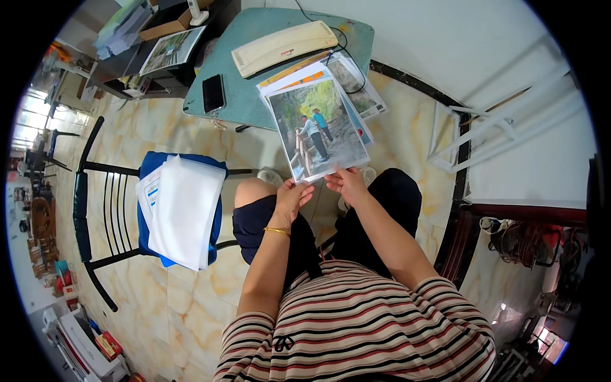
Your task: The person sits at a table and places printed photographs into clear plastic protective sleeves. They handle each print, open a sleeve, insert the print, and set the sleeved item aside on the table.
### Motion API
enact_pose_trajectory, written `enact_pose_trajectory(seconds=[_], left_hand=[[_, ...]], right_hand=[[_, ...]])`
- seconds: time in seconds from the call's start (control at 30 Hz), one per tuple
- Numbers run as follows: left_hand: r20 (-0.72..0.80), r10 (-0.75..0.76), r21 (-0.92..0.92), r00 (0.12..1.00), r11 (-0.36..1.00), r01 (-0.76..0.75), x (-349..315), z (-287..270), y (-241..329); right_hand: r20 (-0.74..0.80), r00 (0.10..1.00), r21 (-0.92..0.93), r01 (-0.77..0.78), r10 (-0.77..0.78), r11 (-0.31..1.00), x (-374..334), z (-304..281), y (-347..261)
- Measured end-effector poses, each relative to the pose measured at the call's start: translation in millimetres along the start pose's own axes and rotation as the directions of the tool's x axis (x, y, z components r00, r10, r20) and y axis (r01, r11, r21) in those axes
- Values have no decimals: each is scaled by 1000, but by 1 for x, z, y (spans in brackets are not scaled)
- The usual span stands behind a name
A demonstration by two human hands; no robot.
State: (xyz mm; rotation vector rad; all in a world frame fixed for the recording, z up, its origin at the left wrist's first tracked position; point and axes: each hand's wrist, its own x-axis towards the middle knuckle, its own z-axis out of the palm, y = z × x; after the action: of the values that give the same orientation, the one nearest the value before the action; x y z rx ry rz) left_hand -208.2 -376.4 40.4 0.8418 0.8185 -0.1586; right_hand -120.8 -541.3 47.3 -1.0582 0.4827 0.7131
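Both hands pinch the near edge of a large glossy photo print of two people on a stone path. The left hand has a narrow grip at its near left corner and the right hand at its near right. The print rests on a stack of other prints overhanging the teal desk's near edge. A cream flat laminator lies behind it and a black phone to its left. Holding only the margins likely keeps fingerprints off the image.
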Motion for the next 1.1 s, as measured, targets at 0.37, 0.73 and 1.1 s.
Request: enact_pose_trajectory(seconds=[0.37,0.73,1.1], left_hand=[[-39,4,-273,999,962,-14,12,7,-26],[-55,-50,-329,997,944,29,16,30,-46],[103,24,-50,994,999,-19,-27,31,-24]], right_hand=[[-95,967,-534,151,-236,832,14,-45,-34],[14,993,251,110,-118,962,18,-73,-16],[-9,993,73,121,-121,990,11,-12,10]])
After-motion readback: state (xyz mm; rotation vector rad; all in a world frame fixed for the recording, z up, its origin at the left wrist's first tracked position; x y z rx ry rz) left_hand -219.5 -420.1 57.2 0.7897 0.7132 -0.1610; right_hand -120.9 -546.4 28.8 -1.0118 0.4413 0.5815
